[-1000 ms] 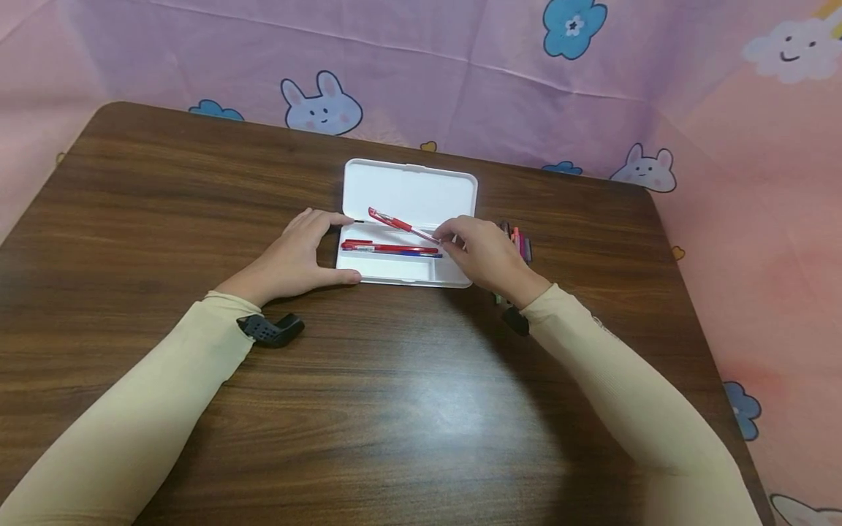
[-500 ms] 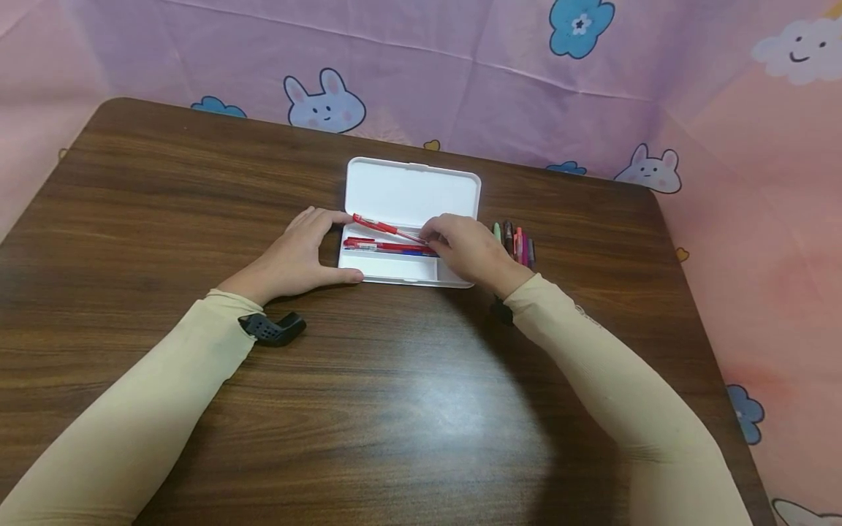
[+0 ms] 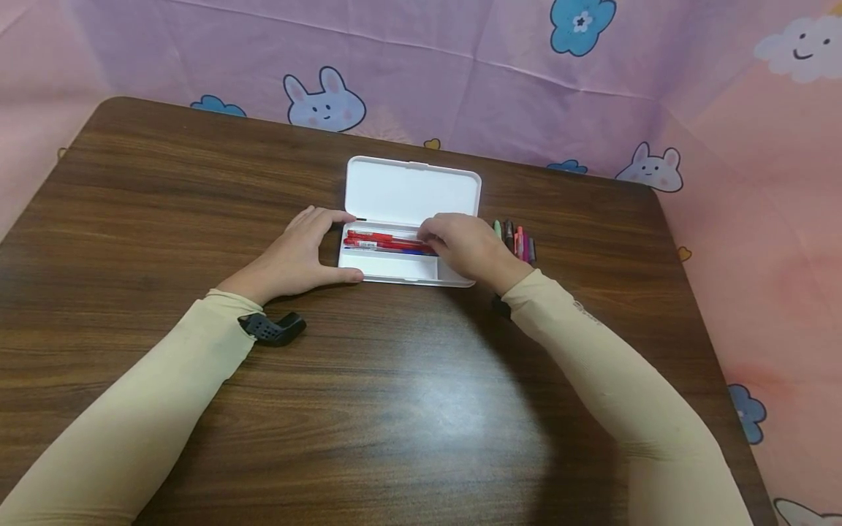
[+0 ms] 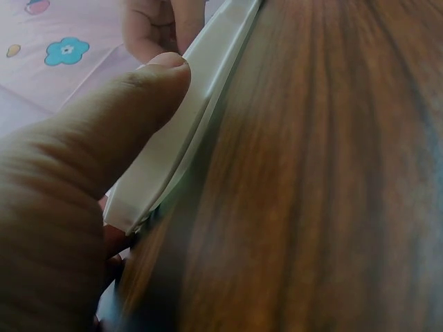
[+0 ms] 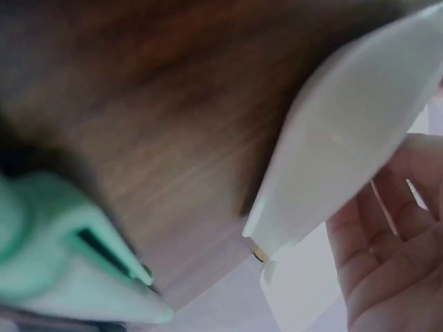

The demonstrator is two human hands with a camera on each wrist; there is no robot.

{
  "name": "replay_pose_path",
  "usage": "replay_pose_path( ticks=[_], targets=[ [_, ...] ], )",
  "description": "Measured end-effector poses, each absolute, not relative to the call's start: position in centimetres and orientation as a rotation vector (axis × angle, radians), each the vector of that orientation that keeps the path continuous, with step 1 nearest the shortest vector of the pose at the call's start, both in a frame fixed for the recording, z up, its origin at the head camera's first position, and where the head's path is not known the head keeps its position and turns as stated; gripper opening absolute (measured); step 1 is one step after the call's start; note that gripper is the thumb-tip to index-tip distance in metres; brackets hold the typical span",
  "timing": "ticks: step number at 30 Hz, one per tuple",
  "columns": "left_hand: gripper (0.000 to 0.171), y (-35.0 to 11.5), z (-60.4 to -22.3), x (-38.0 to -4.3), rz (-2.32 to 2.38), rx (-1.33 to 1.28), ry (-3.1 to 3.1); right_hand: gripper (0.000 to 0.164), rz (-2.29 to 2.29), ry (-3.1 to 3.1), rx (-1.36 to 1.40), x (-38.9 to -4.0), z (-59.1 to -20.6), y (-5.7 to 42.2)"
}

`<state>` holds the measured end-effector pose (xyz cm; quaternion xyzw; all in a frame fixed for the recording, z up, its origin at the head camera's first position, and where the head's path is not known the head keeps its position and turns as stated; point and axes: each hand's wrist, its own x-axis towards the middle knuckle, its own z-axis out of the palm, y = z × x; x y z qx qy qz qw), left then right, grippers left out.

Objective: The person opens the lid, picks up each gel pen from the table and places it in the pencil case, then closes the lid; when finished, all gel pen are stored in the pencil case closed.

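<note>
A white pencil case [image 3: 391, 268] lies with its lid [image 3: 413, 190] raised at the back. My left hand [image 3: 296, 252] holds its left end, thumb on the front corner and fingers at the back; in the left wrist view the thumb [image 4: 156, 86] presses on the case's wall. Inside, a red pen [image 3: 375, 236] lies above another red pen [image 3: 368, 244], with a blue pen partly showing beneath. My right hand [image 3: 467, 245] reaches into the case with curled fingers, pinching the upper red pen's right end; its fingertips hide that end.
Right of the case stands a row of several pens and markers [image 3: 520, 242] on the brown wooden table [image 3: 368, 409]. A light green marker [image 5: 62, 270] shows close up in the right wrist view. A patterned cloth [image 3: 421, 88] hangs behind the table.
My right hand has moved left and down with the red pen, which has gone from slanted above the case to lying in it beside the other pens. The left hand stays put.
</note>
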<state>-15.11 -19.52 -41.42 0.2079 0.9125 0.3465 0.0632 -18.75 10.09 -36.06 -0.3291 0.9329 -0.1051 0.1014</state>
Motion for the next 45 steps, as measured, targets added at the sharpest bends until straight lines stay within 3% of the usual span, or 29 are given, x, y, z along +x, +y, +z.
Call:
replay_pose_path(
  ticks=[20,29,38,45],
  targets=[
    [0.095,-18.8,-41.2,-15.2,1.029,0.635,2.751,0.026,-0.253,2.821,-1.017,-17.8,-35.2,11.7],
    [0.096,-18.9,-41.2,-15.2,1.033,0.623,2.749,0.026,-0.438,2.944,-0.837,-16.2,-33.8,18.7],
    [0.096,-19.1,-41.3,-15.2,1.031,0.607,2.750,0.034,-0.805,2.855,-0.383,-14.6,-35.0,27.2],
    [0.095,-19.1,-41.2,-15.1,1.033,0.596,2.747,0.040,-0.928,2.722,-0.206,-13.1,-36.0,29.5]
  ],
)
